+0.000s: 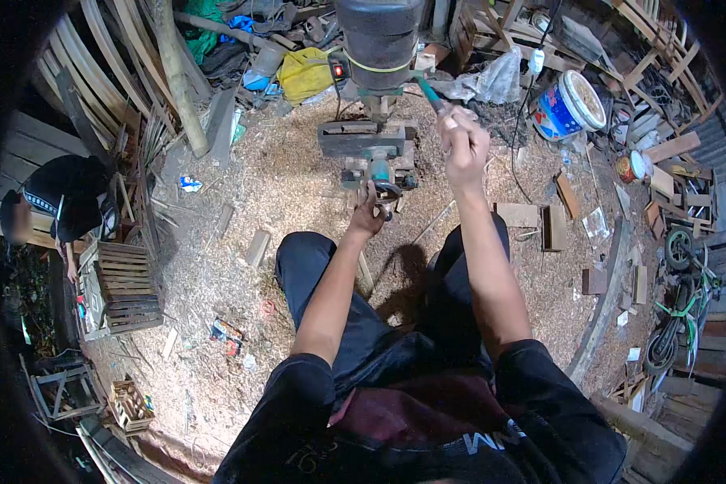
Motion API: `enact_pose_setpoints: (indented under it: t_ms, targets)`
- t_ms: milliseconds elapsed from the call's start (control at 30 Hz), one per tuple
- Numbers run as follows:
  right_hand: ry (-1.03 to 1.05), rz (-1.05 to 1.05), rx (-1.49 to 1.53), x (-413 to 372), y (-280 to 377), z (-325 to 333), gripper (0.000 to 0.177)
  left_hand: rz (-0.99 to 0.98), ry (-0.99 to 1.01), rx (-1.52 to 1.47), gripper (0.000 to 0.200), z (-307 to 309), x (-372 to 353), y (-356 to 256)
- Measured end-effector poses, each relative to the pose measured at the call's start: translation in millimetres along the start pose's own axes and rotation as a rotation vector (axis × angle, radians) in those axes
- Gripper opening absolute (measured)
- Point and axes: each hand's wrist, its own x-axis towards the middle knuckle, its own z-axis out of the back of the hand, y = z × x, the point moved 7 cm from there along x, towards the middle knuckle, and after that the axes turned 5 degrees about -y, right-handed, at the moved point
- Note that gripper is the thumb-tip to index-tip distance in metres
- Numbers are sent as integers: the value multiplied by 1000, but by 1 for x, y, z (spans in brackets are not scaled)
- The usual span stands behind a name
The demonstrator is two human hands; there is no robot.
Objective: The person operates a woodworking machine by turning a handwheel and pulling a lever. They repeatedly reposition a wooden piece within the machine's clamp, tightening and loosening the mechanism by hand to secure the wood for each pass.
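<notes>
In the head view, a dark bench machine like a drill press stands in front of me with its red switch lit. My right hand is raised, fingers wrapped round the green-gripped lever on the machine's right side. Below the spindle, a vise-like clamp sits on the machine; whether a workpiece is in it I cannot make out. My left hand grips the left edge of a small handwheel at the front of the clamp.
Wood shavings cover the floor. Wood offcuts, a paint bucket and a small green motorbike are on the right. At the left, another person bends over a slatted crate. A yellow sack lies behind.
</notes>
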Motion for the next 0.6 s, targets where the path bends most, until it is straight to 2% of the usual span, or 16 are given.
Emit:
enact_pose_setpoints:
  t_ms: [67, 167, 233, 267, 333, 400, 567, 600]
  targets:
    - [-47, -22, 9, -10, -4, 1, 27, -86, 0, 37, 90, -8, 3, 11]
    - [-78, 11, 2, -20, -8, 2, 25, -40, 89, -82, 90, -5, 1, 12]
    - [-74, 55, -9, -25, -2, 1, 22, 16, 163, -74, 94, 1, -2, 7]
    - [-95, 0, -6, -29, -2, 2, 21, 47, 201, -59, 95, 5, 2, 5]
    - [-102, 81, 16, -30, -3, 2, 21, 124, 276, -60, 97, 9, 0, 2]
    - [-120, 87, 17, -29, -3, 1, 23, 143, 269, -64, 96, 18, -4, -5]
    - [-89, -41, 78, 0, -11, -1, 30, 193, 129, -100, 90, 31, 0, -17]
    - [-86, -80, 124, 10, -8, -3, 32, 191, -109, -51, 73, 29, -1, -11]
